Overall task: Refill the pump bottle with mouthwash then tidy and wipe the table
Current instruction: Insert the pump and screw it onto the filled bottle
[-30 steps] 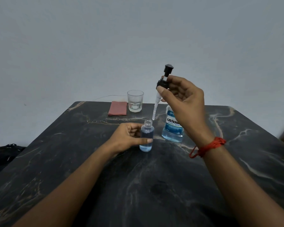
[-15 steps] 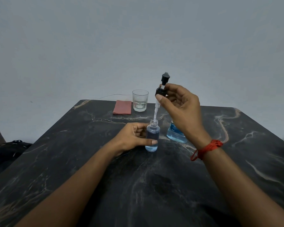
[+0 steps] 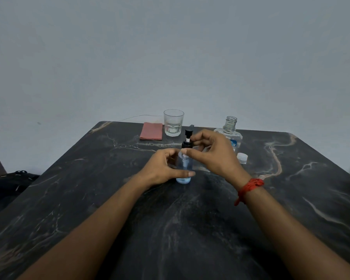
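A small clear pump bottle [image 3: 183, 168] with blue liquid stands upright on the dark marble table [image 3: 170, 229]. My left hand [image 3: 162, 168] grips its body. My right hand [image 3: 214, 154] pinches the black pump head [image 3: 187, 141], which now sits on the bottle's neck with its tube down inside. Behind my right hand stands the open mouthwash bottle [image 3: 230, 128], partly hidden. Its white cap [image 3: 242, 158] lies on the table just to its right front.
A clear drinking glass [image 3: 173, 125] stands near the table's far edge, with a folded red cloth [image 3: 151, 131] to its left. A thin wire runs along the far edge. A dark bag [image 3: 10, 182] lies on the floor at the left.
My right hand lowered the pump head from above the bottle, sliding the tube in until the head met the neck. My left hand stayed on the bottle.
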